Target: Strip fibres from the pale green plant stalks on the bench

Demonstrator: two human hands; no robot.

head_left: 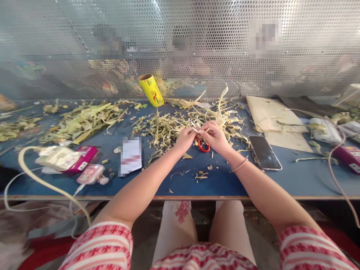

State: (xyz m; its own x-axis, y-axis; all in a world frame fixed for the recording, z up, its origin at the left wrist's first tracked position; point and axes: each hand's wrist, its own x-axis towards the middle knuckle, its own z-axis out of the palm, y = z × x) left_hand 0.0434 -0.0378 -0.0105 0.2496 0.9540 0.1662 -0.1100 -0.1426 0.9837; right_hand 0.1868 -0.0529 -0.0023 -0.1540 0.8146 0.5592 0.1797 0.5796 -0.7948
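My left hand [186,140] and my right hand [215,137] meet over the middle of the table. The fingertips of both are pinched together on a small pale strip of dried plant leaf [197,129], mostly hidden by the fingers. Just beneath my right hand shows a red ring-shaped handle [204,150], apparently of scissors; the rest of it is covered. Behind the hands spreads a heap of curled, dried greenish-yellow leaf strips [168,125]. Small scraps [201,175] lie nearer the front edge.
A yellow cardboard tube [152,92] tilts on a thin upright spike. A larger leaf pile [87,120] lies left. Nearby are a paper-topped box [131,155], power strips and cables [60,159], a phone [264,153] and cardboard sheets [277,116]. Perforated metal [213,75] rises behind.
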